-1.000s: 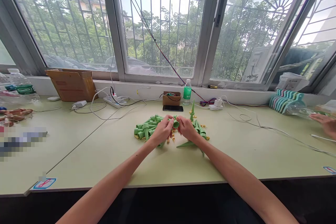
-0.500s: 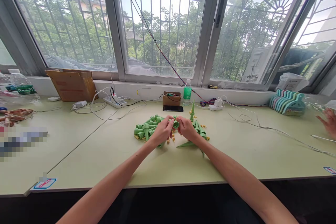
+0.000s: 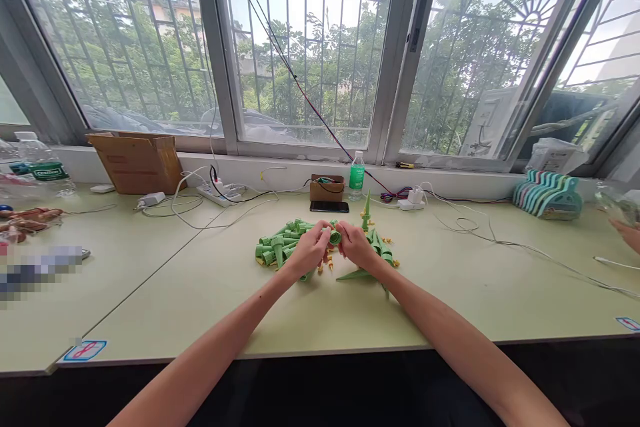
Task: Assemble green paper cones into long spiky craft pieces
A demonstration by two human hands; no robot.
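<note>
My left hand (image 3: pixel 314 247) and my right hand (image 3: pixel 354 244) meet over the middle of the table. Between them they grip a green plastic cone (image 3: pixel 335 237), its round hollow end facing me. The fingers of both hands are closed, and partly hide the cone. Left of and under my left hand lies a heap of hollow green cones (image 3: pixel 278 250). Beside my right hand is a second group of green cones (image 3: pixel 383 247) with small yellow pieces among them; one pointed cone (image 3: pixel 367 210) stands upright behind. Small orange-yellow tips (image 3: pixel 330 261) lie below my hands.
Behind the heap are a black phone (image 3: pixel 329 207), a small cardboard box (image 3: pixel 327 188) and a green-labelled bottle (image 3: pixel 357 175). A larger carton (image 3: pixel 136 163) and a power strip (image 3: pixel 220 193) stand left. Teal hangers (image 3: pixel 547 195), cables and another person's hand (image 3: pixel 627 233) are at right.
My hands and the green cone have hardly moved. At the far right edge, the other person's hand has shifted and is now beside a clear plastic item.
</note>
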